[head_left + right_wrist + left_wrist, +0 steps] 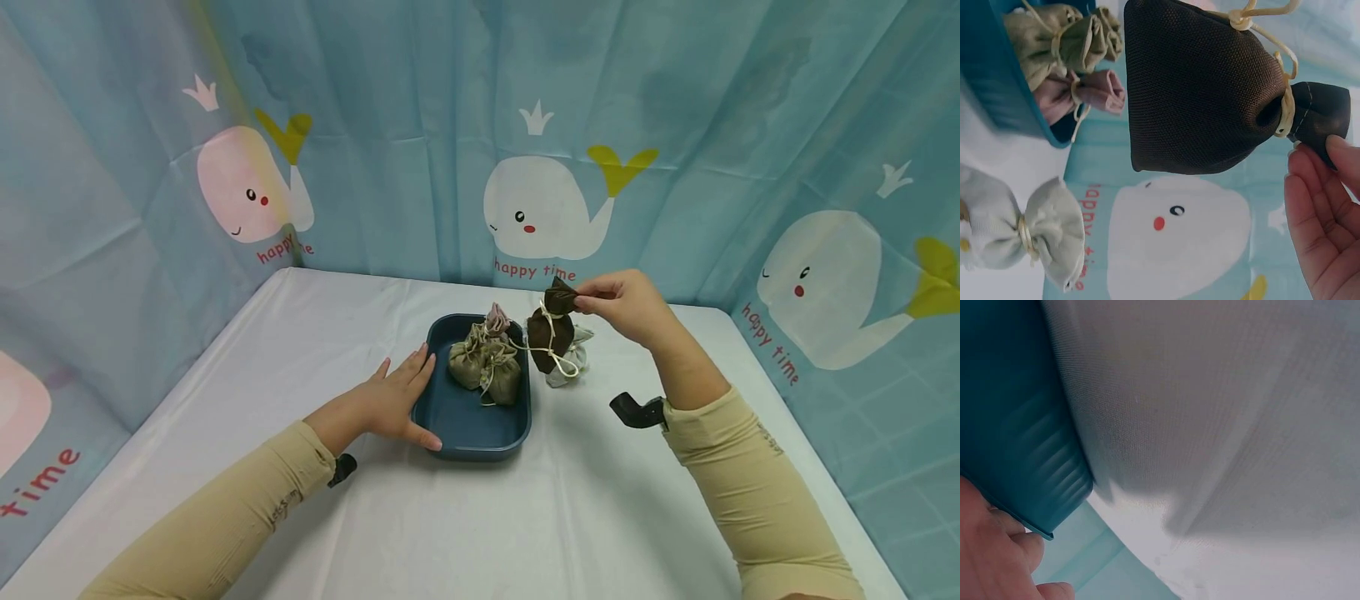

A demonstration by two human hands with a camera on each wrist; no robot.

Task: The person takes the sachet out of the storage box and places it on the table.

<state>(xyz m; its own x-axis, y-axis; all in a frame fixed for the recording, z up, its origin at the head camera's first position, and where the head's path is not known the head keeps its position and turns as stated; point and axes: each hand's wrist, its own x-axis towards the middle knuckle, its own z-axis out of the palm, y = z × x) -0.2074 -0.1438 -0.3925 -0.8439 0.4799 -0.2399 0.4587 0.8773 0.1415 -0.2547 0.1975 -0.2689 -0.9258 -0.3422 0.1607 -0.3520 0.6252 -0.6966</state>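
A dark brown drawstring pouch (550, 340) hangs in the air just right of the blue tray (472, 454). My right hand (626, 308) pinches its gathered top between thumb and fingers, and its cream cord dangles. Inside the tray sit two olive-green pouches (499, 375) and a pinkish one (497, 320), all tied at the neck. My left hand (393, 400) rests along the tray's left rim with fingers spread. On the cloth behind the brown pouch lies a pale grey-white pouch (1054, 231), partly hidden in the head view.
White cloth (600, 517) covers the table. Blue curtains (420, 142) with whale prints stand along the back and both sides. A black wrist camera mount (637, 411) juts from the right sleeve, and another (342, 470) from the left.
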